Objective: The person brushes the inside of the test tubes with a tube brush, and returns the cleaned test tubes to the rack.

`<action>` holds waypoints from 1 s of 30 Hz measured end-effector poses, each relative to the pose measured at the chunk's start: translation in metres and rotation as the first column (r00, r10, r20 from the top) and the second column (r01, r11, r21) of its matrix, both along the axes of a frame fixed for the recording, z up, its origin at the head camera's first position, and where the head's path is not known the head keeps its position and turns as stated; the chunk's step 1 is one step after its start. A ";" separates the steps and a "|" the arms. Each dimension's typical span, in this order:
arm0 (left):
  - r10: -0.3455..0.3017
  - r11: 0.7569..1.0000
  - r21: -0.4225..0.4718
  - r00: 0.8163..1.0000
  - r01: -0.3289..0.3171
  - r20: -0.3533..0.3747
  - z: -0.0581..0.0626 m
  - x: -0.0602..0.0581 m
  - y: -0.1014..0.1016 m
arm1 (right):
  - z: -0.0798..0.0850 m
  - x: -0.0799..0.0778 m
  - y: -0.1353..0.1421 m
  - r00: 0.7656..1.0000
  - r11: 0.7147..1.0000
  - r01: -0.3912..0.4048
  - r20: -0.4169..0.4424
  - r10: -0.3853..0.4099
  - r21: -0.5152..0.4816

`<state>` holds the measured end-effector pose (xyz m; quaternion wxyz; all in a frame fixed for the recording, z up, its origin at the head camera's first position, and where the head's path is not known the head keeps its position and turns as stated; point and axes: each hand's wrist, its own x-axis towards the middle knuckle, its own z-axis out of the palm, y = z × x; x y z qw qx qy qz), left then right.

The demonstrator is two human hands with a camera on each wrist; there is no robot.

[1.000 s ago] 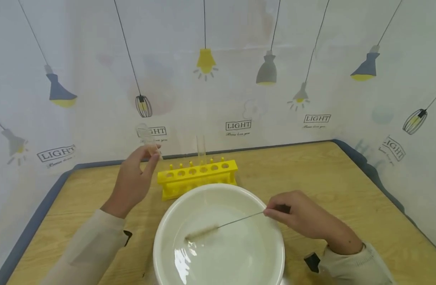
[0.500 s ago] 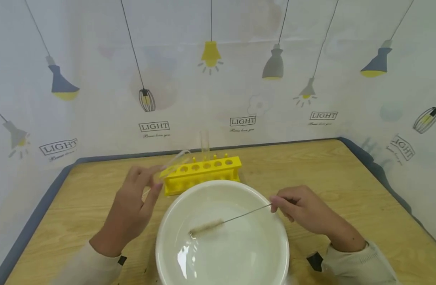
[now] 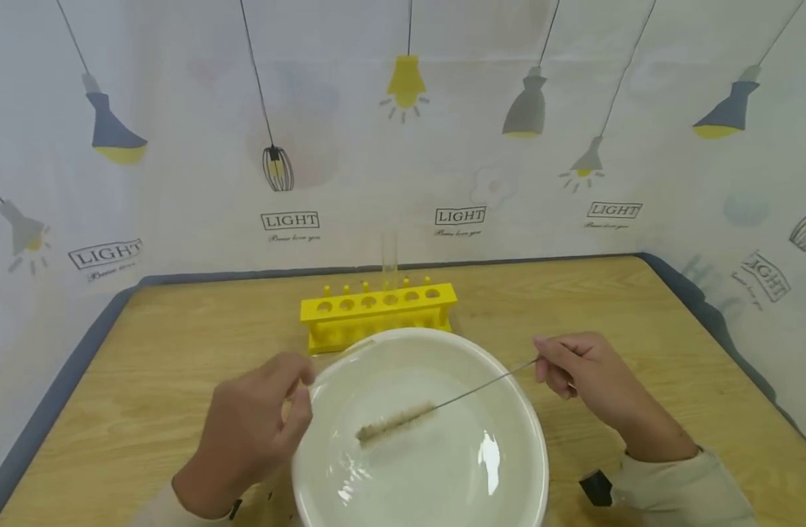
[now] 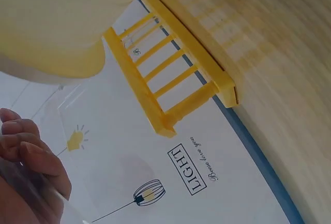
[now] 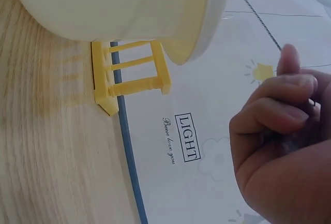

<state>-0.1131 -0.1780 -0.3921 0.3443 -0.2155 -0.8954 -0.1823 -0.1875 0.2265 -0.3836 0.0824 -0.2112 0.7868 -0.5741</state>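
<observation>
My left hand (image 3: 254, 428) is at the left rim of a white basin (image 3: 416, 334). Its fingers hold a clear glass test tube, seen faintly in the head view; in the left wrist view the test tube (image 4: 39, 193) passes through the hand (image 4: 33, 157). My right hand (image 3: 596, 377) pinches the thin wire handle of a test tube brush (image 3: 396, 422) between thumb and fingers, right of the basin. The bristle end slants down to the left inside the basin, over or in the water; which one, I cannot tell. The right wrist view shows that hand's curled fingers (image 5: 279, 115).
Behind the basin stands a yellow test tube rack (image 3: 376, 318) with one upright clear test tube (image 3: 389, 260) in it. The wooden table (image 3: 574, 300) ends at a dark blue border below a white curtain (image 3: 350, 146) printed with lamps.
My left hand has come down and nearer, bringing the test tube from upright beside the rack to low at the basin's rim. My right hand and the brush have shifted slightly right.
</observation>
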 end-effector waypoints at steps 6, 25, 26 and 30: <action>0.065 0.996 -0.053 0.997 -0.068 -0.051 -0.007 -0.001 0.009 | 0.000 -0.003 0.002 0.996 0.979 0.051 0.078 -0.036 -0.197; 0.120 0.977 -0.190 0.985 -0.094 0.126 -0.015 0.003 0.010 | 0.003 -0.006 0.007 0.948 0.859 0.313 0.189 -0.257 -0.404; 0.136 0.974 -0.202 0.979 -0.104 0.154 -0.014 0.003 0.010 | 0.003 -0.006 0.007 0.943 0.858 0.327 0.192 -0.271 -0.395; 0.173 0.968 -0.214 0.968 -0.133 0.182 -0.013 0.005 0.010 | 0.002 -0.006 0.006 0.943 0.852 0.326 0.201 -0.264 -0.411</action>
